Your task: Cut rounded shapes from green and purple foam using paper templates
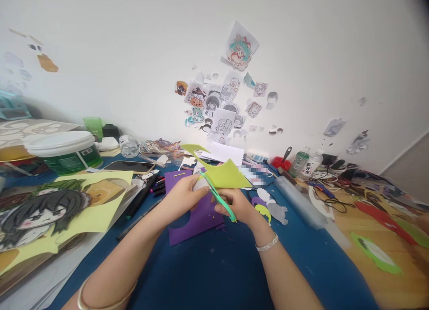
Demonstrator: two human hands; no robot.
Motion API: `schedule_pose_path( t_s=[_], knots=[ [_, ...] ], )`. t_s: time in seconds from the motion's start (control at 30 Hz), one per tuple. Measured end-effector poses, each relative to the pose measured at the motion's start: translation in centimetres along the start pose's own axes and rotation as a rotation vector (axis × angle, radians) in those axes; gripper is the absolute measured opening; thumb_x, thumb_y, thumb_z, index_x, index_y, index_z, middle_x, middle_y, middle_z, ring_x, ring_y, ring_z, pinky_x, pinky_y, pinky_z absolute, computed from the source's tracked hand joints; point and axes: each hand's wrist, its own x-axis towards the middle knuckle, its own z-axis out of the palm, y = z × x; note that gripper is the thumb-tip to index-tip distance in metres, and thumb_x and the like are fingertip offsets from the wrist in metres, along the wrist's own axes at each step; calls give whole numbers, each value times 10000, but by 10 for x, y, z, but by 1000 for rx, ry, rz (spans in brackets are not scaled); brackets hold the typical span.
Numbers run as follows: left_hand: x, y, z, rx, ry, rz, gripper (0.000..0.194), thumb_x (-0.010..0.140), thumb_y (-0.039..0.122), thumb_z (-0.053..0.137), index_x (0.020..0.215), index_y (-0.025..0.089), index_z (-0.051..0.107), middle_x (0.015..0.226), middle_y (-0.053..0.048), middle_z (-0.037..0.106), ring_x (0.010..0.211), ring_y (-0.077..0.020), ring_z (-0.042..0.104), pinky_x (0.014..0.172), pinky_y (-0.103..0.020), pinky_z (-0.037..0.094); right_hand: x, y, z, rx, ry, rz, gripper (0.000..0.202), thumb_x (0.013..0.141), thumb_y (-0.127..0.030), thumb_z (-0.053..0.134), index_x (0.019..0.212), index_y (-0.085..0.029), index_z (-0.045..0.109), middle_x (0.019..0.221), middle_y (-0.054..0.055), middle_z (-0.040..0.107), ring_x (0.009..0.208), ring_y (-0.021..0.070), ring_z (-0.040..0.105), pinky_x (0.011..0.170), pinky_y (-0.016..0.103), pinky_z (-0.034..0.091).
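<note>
Above the middle of the blue mat, my left hand (185,193) pinches a small pale cutout (200,183) at the edge of a lime-green sheet (231,175). My right hand (236,203) is closed round the handles of green scissors (221,201), whose blades point up and left, close to my left fingers. The lime sheet rises beyond both hands, with a curved strip reaching left. Below my hands lies a purple sheet (192,227) with a round piece cut out of it. My fingers partly hide the pale cutout.
Markers (159,186) and a phone (129,167) lie left, near a white-lidded tub (63,149) and yellow sheets with drawings (107,198). Cutouts (261,208), a clear roll (300,202) and bottles (299,161) stand or lie right. Drawings (224,121) hang on the wall.
</note>
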Motion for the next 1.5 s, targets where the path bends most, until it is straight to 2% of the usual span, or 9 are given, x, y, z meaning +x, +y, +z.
schedule_pose_path(
  t_s=[0.23,0.33,0.6,0.83,0.97,1.17,1.5],
  knots=[
    [0,-3,-3,7,-25,14,171,756,349,475,726,188,422,459,81,412,377,-91,411,408,-214,325,0,-3,-1,7,16,-3,460,670,-563,590,752,-110,582,556,-40,361,510,76,301,449,205,250],
    [1,-5,-3,-57,-16,36,168,770,348,461,751,193,400,500,85,409,401,-85,411,414,-211,340,0,-2,-2,21,6,8,446,678,-551,589,751,-111,579,553,-42,354,501,73,293,447,205,240],
    [0,-2,-4,-79,-29,14,191,765,338,477,697,192,375,493,89,387,388,-73,393,393,-198,316,0,2,1,112,-9,35,456,662,-549,606,777,-109,572,560,-42,354,496,67,292,441,202,250],
    [-1,-1,-3,-247,-48,-7,208,759,331,501,692,190,364,491,98,326,389,-52,320,374,-182,294,0,4,3,169,-3,43,411,669,-508,621,768,-114,562,535,-48,366,474,63,313,422,192,254],
    [-2,0,-1,-274,-75,-18,203,748,322,514,686,187,376,479,94,340,391,-52,323,367,-177,285,1,5,5,222,-14,36,441,658,-532,617,783,-113,561,537,-44,385,481,67,333,427,192,268],
    [-2,1,0,-350,-83,-3,163,748,299,512,704,185,404,491,93,354,397,-45,302,371,-169,284,2,4,9,235,21,13,449,674,-540,594,798,-110,554,525,-58,350,465,58,301,422,190,241],
    [-4,2,0,-427,-103,-28,223,758,327,524,685,186,368,484,103,327,379,-31,270,381,-174,252,4,7,15,185,90,-23,463,672,-558,588,811,-117,554,521,-59,335,462,61,297,421,192,245]
  ],
)
